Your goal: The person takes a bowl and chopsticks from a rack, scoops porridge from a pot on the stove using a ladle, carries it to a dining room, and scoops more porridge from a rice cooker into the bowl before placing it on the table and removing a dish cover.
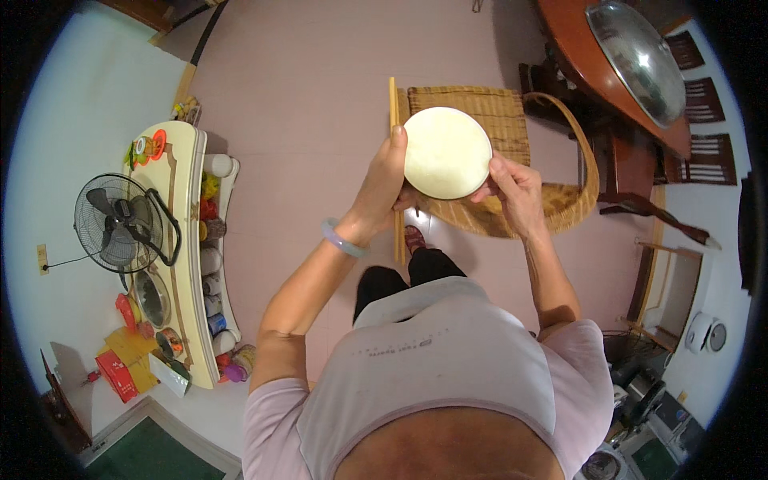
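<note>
A round, cream-white dish (447,153) is held in front of me between both hands, its pale face turned up. My left hand (379,183) grips its left side, thumb upright along the rim. Long, pale wooden sticks (393,99), like chopsticks, run along that same hand, sticking out above and below it. On the dish's lower right edge, my right hand (517,191) has its thumb on the rim and fingers underneath. Beyond and below the dish is a woven bamboo piece (501,126) with a curved hoop, partly hidden; I cannot tell whether it is a chair or basket.
To the left, a cream sideboard (183,210) bears a black fan (123,207) and several small items. A reddish wooden table (576,48) at upper right carries a large domed metal cover (639,60). Dark chairs (711,159) stand beyond it. Pinkish tiles (294,120) cover the floor.
</note>
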`<state>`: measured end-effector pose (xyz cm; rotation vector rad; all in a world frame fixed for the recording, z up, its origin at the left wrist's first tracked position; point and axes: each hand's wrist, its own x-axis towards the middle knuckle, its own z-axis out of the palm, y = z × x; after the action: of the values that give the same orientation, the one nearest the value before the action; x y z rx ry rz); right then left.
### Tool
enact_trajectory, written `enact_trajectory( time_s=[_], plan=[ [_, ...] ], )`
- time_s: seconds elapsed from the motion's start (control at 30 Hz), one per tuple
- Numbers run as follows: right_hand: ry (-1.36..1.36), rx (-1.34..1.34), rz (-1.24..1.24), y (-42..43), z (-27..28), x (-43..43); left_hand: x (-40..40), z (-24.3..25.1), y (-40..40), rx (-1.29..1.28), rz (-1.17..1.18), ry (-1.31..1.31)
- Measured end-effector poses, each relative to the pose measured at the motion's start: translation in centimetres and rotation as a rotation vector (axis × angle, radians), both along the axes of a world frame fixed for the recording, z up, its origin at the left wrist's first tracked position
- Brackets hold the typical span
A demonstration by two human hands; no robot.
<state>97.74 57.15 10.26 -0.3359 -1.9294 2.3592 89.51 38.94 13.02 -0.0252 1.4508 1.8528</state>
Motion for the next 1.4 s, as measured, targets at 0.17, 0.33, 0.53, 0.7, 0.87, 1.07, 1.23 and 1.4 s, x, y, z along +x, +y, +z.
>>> enact_trajectory(
  time_s=[0.17, 0.33, 0.53, 0.7, 0.87, 1.07, 1.23, 1.4],
  plan=[
    [-0.004, 0.062, -0.02, -0.9, -1.1, -9.4, -9.8, -2.0, -0.8, -0.037, 0.01, 0.0],
    [-0.046, 0.048, -0.089, -2.2, -1.8, -17.9, -19.7, -3.1, -1.7, -0.017, -0.076, -0.005],
    [-0.05, 0.038, -0.255, -3.2, -4.3, -27.0, -31.1, -4.6, -1.2, 0.093, -0.277, 0.116],
    [-0.051, -0.032, -0.355, -2.9, -4.1, -33.7, -39.3, -5.7, 1.1, 0.036, -0.327, 0.062],
    [-0.086, -0.006, -0.429, -0.2, -4.6, -40.0, -47.0, -7.3, 5.2, 0.042, -0.414, -0.022],
    [-0.156, 0.094, -0.505, 6.7, -4.9, -47.1, -55.1, -6.2, 12.8, 0.057, -0.5, 0.01],
    [-0.118, -0.002, -0.566, 11.5, -4.0, -51.2, -60.0, -5.6, 18.9, -0.044, -0.541, -0.02],
    [-0.106, 0.039, -0.663, 17.7, -3.5, -56.3, -66.0, -5.8, 26.8, -0.01, -0.626, -0.007]
  ],
)
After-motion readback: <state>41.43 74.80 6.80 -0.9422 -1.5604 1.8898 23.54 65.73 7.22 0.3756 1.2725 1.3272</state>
